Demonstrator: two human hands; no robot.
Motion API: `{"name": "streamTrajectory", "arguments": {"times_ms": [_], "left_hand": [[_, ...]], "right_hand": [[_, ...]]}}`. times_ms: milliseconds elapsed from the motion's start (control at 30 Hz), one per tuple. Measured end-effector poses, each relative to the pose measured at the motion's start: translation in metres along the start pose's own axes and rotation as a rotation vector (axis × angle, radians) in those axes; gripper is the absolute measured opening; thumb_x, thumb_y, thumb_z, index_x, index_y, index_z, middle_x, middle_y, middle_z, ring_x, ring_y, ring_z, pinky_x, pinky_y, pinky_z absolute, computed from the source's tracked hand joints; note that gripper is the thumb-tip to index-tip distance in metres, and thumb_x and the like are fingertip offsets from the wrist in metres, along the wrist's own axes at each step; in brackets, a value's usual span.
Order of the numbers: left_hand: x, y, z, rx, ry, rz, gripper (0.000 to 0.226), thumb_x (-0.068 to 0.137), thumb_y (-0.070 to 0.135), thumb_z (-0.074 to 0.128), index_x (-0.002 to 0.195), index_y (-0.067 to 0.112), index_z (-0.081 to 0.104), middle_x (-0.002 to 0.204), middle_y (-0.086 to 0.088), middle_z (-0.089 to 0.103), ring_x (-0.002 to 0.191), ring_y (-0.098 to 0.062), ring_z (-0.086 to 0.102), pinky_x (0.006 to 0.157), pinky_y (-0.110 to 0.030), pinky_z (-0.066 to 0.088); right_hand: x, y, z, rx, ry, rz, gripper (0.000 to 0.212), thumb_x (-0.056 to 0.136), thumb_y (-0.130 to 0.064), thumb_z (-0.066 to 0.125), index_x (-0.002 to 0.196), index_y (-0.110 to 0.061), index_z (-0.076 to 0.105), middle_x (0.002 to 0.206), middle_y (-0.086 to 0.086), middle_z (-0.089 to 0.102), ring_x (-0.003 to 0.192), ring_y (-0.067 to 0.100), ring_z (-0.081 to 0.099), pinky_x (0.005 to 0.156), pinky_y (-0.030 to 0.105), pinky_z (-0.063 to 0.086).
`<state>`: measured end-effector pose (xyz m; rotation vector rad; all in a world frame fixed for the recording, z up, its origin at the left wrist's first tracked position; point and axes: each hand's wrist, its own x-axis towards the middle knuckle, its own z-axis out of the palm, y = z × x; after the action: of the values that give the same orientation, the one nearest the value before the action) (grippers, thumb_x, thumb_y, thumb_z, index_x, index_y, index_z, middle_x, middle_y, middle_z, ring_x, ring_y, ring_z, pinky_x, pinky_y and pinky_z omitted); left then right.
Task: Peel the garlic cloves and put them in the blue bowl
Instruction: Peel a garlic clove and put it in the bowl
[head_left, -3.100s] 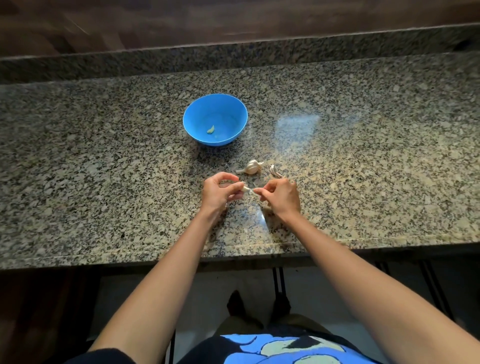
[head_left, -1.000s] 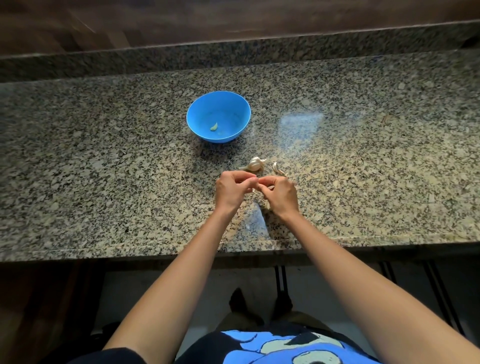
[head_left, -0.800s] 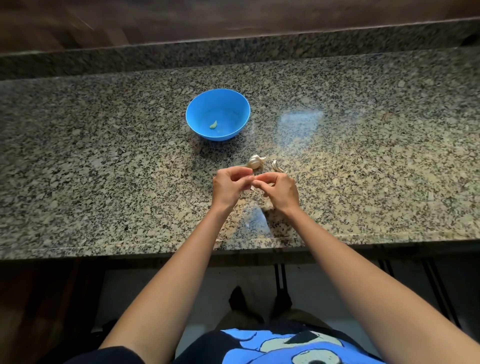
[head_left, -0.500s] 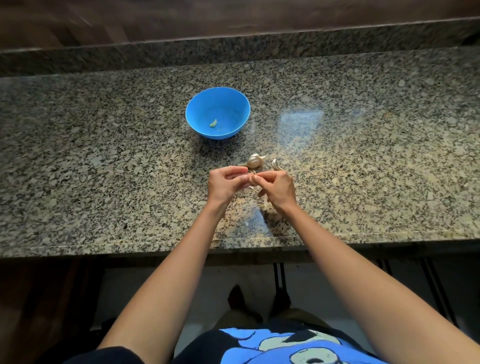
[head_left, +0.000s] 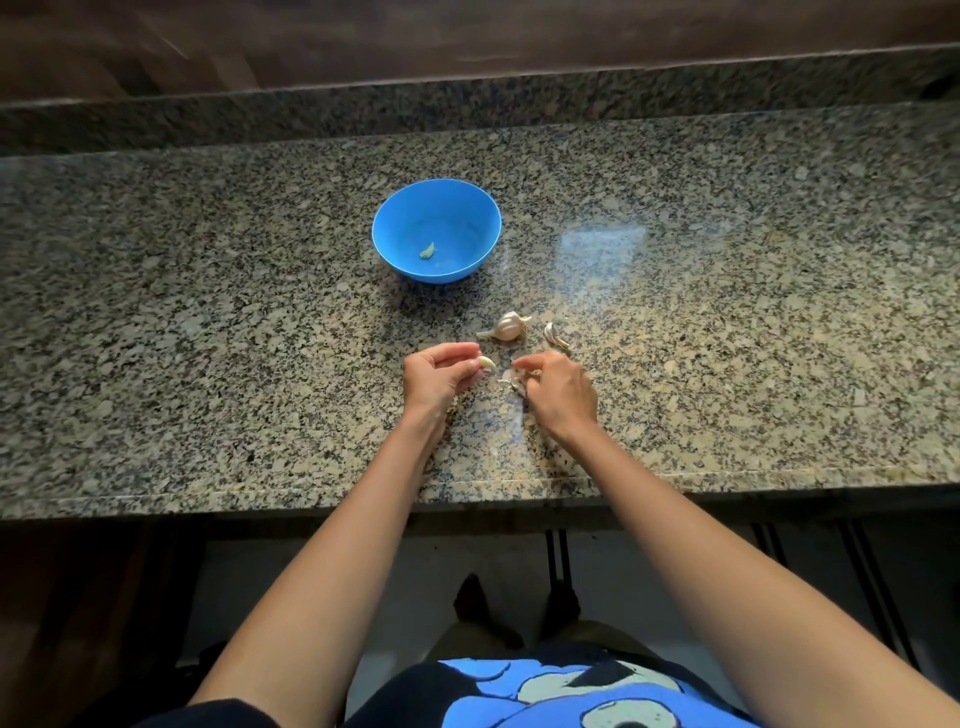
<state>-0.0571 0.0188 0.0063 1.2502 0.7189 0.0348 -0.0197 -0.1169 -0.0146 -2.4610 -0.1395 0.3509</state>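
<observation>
Although one peeled clove (head_left: 426, 251) lies in the blue bowl (head_left: 460, 223), the task is judged only partly done. Head view: garlic bulb (head_left: 508, 327) and a loose piece (head_left: 553, 335) sit on the countertop (head_left: 208, 338) between bowl and hands. Left hand (head_left: 439, 376) pinches a bare clove (head_left: 486, 362). Right hand (head_left: 558, 389) curls over papery skins (head_left: 511, 382), and whether it grips them cannot be told.
</observation>
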Motion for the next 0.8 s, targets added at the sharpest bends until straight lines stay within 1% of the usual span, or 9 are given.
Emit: {"name": "streamTrajectory", "arguments": {"times_ms": [100, 133, 267, 400, 467, 567, 667, 733, 800], "left_hand": [[-0.002, 0.003, 0.001, 0.012, -0.032, 0.006, 0.018, 0.077, -0.011, 0.064, 0.091, -0.002, 0.066, 0.092, -0.018, 0.069, 0.082, -0.024, 0.068, 0.072, -0.024, 0.057], [-0.003, 0.004, 0.002, 0.014, -0.049, 0.016, 0.017, 0.076, -0.011, 0.065, 0.091, -0.002, 0.066, 0.089, -0.017, 0.069, 0.079, -0.023, 0.069, 0.071, -0.024, 0.057], [-0.007, 0.004, 0.004, 0.026, -0.058, 0.008, 0.016, 0.077, -0.013, 0.062, 0.087, -0.002, 0.067, 0.081, -0.014, 0.069, 0.072, -0.022, 0.068, 0.071, -0.025, 0.058], [-0.003, 0.005, -0.006, -0.021, 0.028, -0.017, 0.016, 0.077, -0.01, 0.064, 0.09, -0.001, 0.067, 0.089, -0.017, 0.07, 0.079, -0.025, 0.068, 0.071, -0.026, 0.057], [0.006, 0.008, -0.021, 0.073, 0.134, 0.039, 0.017, 0.075, -0.005, 0.069, 0.09, 0.003, 0.068, 0.089, -0.013, 0.07, 0.08, -0.021, 0.068, 0.074, -0.025, 0.056], [0.017, 0.007, -0.04, 0.585, 0.225, 0.189, 0.02, 0.079, 0.005, 0.07, 0.098, 0.007, 0.069, 0.099, -0.007, 0.07, 0.085, -0.014, 0.065, 0.072, -0.018, 0.053], [0.013, 0.0, -0.033, 0.918, 0.269, 0.374, 0.022, 0.087, 0.01, 0.061, 0.108, 0.009, 0.066, 0.116, -0.004, 0.06, 0.093, -0.007, 0.052, 0.063, -0.009, 0.044], [0.005, -0.006, -0.014, 0.967, 0.195, 0.598, 0.022, 0.09, 0.01, 0.057, 0.11, 0.009, 0.065, 0.116, -0.006, 0.06, 0.099, -0.009, 0.053, 0.078, -0.016, 0.049], [-0.005, -0.018, 0.011, 1.006, 0.03, 0.672, 0.025, 0.093, 0.012, 0.052, 0.116, 0.008, 0.062, 0.122, -0.008, 0.059, 0.112, -0.018, 0.055, 0.097, -0.024, 0.045]], "right_hand": [[0.001, -0.002, 0.003, 0.066, 0.031, -0.141, 0.032, 0.091, -0.022, 0.054, 0.123, -0.022, 0.057, 0.115, 0.0, 0.061, 0.087, 0.013, 0.058, 0.069, 0.024, 0.049], [0.001, -0.004, 0.002, 0.18, -0.004, -0.156, 0.03, 0.091, -0.027, 0.054, 0.12, -0.02, 0.059, 0.109, 0.0, 0.064, 0.088, 0.013, 0.06, 0.074, 0.028, 0.052], [0.0, -0.011, -0.001, 0.538, -0.088, -0.028, 0.015, 0.081, -0.02, 0.067, 0.09, -0.008, 0.071, 0.077, 0.005, 0.071, 0.06, 0.011, 0.059, 0.055, 0.022, 0.046], [0.0, -0.008, 0.001, 0.542, -0.001, 0.058, 0.02, 0.076, -0.029, 0.071, 0.071, -0.011, 0.068, 0.066, 0.006, 0.068, 0.056, 0.019, 0.059, 0.053, 0.026, 0.047], [0.0, -0.002, -0.004, 0.472, 0.069, 0.045, 0.019, 0.081, -0.027, 0.066, 0.078, -0.008, 0.067, 0.071, 0.008, 0.068, 0.058, 0.021, 0.059, 0.055, 0.025, 0.047], [0.002, 0.014, -0.012, 0.288, 0.193, -0.024, 0.018, 0.088, -0.019, 0.058, 0.098, -0.007, 0.067, 0.084, 0.008, 0.069, 0.059, 0.013, 0.055, 0.049, 0.015, 0.041], [0.006, 0.025, -0.016, 0.175, 0.301, -0.101, 0.025, 0.089, -0.011, 0.056, 0.113, -0.009, 0.062, 0.11, 0.006, 0.065, 0.072, 0.005, 0.055, 0.062, 0.009, 0.041], [0.012, 0.026, -0.018, 0.15, 0.299, -0.127, 0.03, 0.089, -0.008, 0.054, 0.119, -0.011, 0.058, 0.123, 0.005, 0.059, 0.092, 0.009, 0.06, 0.078, 0.013, 0.043], [0.02, 0.026, -0.021, 0.144, 0.274, -0.1, 0.033, 0.091, -0.007, 0.05, 0.123, -0.013, 0.056, 0.127, 0.004, 0.057, 0.099, 0.011, 0.059, 0.078, 0.013, 0.042]]}}
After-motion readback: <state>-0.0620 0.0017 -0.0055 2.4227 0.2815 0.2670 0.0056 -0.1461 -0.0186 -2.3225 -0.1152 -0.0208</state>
